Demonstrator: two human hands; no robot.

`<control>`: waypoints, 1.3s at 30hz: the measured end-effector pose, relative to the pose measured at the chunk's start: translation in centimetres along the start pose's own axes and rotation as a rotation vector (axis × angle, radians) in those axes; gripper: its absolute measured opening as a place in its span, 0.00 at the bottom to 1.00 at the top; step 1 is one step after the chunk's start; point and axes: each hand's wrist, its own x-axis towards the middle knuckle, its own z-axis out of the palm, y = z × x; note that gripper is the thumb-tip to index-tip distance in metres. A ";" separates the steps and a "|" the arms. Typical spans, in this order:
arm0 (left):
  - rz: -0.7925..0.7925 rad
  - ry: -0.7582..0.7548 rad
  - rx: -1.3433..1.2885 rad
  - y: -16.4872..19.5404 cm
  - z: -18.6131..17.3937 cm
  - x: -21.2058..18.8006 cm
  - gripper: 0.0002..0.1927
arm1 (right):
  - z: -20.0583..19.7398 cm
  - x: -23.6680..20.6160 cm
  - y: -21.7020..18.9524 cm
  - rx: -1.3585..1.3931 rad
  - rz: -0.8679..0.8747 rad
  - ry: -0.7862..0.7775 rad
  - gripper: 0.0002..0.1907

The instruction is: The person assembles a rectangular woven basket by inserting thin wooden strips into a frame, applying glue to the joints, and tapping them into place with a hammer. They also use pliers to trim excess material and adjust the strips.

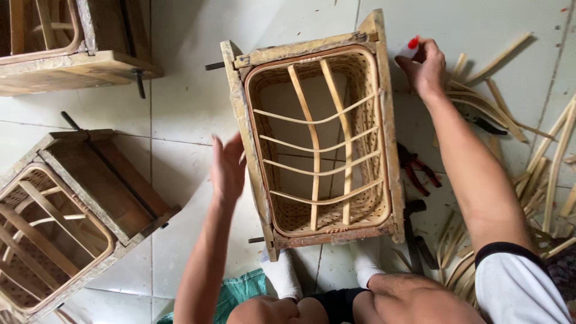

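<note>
At the far left, a rectangular woven bamboo basket clamped in a weathered wooden frame (57,231) lies tilted on the pale tiled floor (180,102), and a second such framed basket (66,36) sits above it at the top corner. Next comes the left hand (227,168), open with fingers spread, blurred, just beside the left rail of the middle wooden frame; I cannot tell whether it touches the wood. That rectangular wooden mould frame (243,120) holds a light woven bamboo basket with crossed split-bamboo ribs (318,144), standing between the person's knees. Farther right, the right hand (425,65) is clenched around a small red-tipped tool (413,43) near the frame's top right corner. Red-handled pliers (417,168) and loose bamboo strips (540,156) lie on the floor beyond.
</note>
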 end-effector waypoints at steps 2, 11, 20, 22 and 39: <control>0.005 -0.030 0.081 1.7 0.0 3.1 0.48 | 1.2 0.2 1.3 -0.044 0.010 0.013 0.19; 0.024 -0.042 0.106 7.2 5.8 10.5 0.43 | 0.5 -1.9 -0.1 0.441 0.363 0.202 0.14; -0.003 0.150 0.126 6.4 6.9 13.1 0.37 | 5.0 -3.3 -3.5 0.621 0.543 -0.074 0.24; 0.019 0.080 0.047 6.3 7.0 13.0 0.39 | 5.3 -2.6 -3.8 0.787 0.627 -0.085 0.25; 1.107 0.207 0.684 19.5 -0.3 -4.9 0.50 | -11.1 -8.3 -21.9 1.094 -0.158 -0.284 0.35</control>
